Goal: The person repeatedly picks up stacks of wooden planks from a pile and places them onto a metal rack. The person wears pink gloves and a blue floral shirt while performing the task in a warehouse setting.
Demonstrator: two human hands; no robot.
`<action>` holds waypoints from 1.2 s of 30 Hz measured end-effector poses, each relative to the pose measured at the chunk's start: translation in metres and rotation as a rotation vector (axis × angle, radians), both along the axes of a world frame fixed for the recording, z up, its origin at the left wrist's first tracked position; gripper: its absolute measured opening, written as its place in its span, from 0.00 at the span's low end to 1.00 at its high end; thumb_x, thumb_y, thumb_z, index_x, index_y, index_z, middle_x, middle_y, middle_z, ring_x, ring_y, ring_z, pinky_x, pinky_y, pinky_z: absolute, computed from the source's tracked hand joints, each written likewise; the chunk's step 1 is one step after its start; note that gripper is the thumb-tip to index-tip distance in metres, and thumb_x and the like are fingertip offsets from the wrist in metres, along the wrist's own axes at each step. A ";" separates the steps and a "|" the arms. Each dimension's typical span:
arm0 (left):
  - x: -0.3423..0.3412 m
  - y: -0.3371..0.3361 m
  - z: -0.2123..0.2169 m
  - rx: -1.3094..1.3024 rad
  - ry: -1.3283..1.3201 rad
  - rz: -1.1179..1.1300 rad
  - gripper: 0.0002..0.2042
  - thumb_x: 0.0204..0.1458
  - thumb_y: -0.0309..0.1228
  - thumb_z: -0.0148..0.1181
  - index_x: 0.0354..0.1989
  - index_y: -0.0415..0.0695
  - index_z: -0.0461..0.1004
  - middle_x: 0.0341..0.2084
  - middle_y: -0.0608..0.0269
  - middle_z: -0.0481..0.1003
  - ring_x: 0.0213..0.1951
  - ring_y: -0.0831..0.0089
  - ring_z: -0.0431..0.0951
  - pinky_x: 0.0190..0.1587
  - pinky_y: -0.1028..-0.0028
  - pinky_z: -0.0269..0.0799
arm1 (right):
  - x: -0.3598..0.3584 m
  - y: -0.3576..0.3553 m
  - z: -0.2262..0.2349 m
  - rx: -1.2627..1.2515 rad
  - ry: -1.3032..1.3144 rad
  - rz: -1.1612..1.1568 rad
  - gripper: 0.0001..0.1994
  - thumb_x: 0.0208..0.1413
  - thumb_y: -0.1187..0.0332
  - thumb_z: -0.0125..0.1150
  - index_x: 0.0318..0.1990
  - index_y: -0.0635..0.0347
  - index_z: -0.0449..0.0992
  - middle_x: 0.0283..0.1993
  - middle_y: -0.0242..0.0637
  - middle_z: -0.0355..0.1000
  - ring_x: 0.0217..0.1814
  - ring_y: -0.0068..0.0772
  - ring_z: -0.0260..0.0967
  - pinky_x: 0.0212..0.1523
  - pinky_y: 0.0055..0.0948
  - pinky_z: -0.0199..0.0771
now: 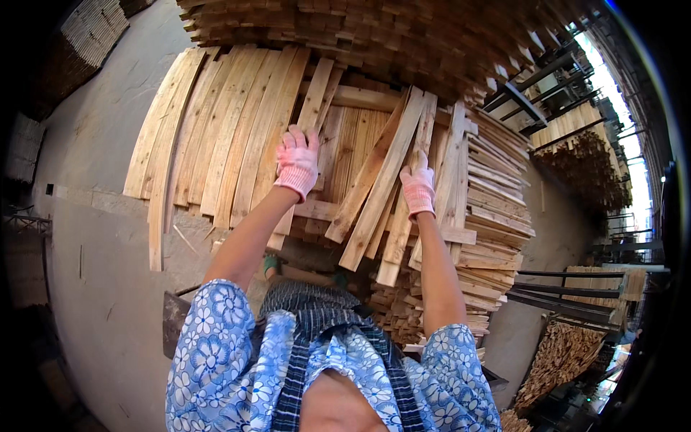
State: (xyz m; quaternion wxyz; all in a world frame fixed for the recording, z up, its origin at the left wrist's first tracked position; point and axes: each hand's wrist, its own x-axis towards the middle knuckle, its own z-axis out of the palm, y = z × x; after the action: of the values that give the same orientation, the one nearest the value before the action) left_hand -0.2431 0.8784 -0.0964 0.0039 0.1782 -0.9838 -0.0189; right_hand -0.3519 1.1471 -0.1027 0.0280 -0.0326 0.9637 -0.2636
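From my remote seat, largest first: grey floor (pixel 108 281) down the left, big dark-edged timber stack (pixel 374 36) across the top, then a lower pile (pixel 497 216) of sawn wood fanning out on the right. A row of planks (pixel 234 137) lies side by side left of my hands, ends uneven. Between my hands, a slanted plank (pixel 381 183) runs from upper right to lower left, just left of my right hand. The two planks I'm on: right-hand plank (pixel 396 248) sits directly under my right hand (pixel 418 186), sticking out above and below it, near end toward my body. Left-hand plank (pixel 315 93) runs under my left hand (pixel 296 158), far end showing past the fingertips. Both are long, narrow, flat, pale yellow-brown, rough-sawn, with visible grain; the right-hand one is tilted, near end leaning left. Both hands wear pink knit gloves. Left: back up, fingers slightly bent over the wood; underside hidden, can't tell if it's gripping. Right: thumb and fingers laid along the plank, palm hidden; can't tell there either whether it's clenched or just resting.
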 end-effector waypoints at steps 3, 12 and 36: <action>-0.001 -0.021 -0.043 -0.147 0.251 -0.057 0.24 0.61 0.31 0.47 0.67 0.43 0.61 0.68 0.43 0.60 0.66 0.45 0.65 0.62 0.50 0.64 | 0.001 0.012 0.030 -0.106 0.005 -0.023 0.31 0.61 0.60 0.58 0.71 0.48 0.60 0.59 0.61 0.67 0.61 0.64 0.67 0.61 0.50 0.69; -0.009 -0.026 -0.060 -0.036 0.123 -0.048 0.20 0.61 0.34 0.46 0.60 0.44 0.68 0.67 0.48 0.64 0.67 0.51 0.64 0.61 0.53 0.65 | 0.045 -0.093 0.082 -0.767 -0.150 0.136 0.42 0.56 0.71 0.67 0.76 0.60 0.49 0.75 0.54 0.54 0.70 0.49 0.61 0.74 0.35 0.56; 0.063 -0.101 -0.017 0.253 0.354 -0.288 0.28 0.62 0.46 0.52 0.66 0.43 0.66 0.67 0.50 0.65 0.70 0.52 0.60 0.73 0.51 0.47 | 0.028 -0.224 -0.008 -0.672 -0.445 0.061 0.40 0.51 0.61 0.74 0.66 0.71 0.60 0.58 0.47 0.72 0.59 0.39 0.71 0.61 0.35 0.70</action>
State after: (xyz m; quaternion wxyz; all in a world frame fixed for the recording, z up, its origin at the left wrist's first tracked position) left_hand -0.1799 0.7775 -0.1136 0.1509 0.0293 -0.9728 -0.1731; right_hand -0.3237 0.9227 -0.1110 0.2315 -0.0107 0.7929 -0.5636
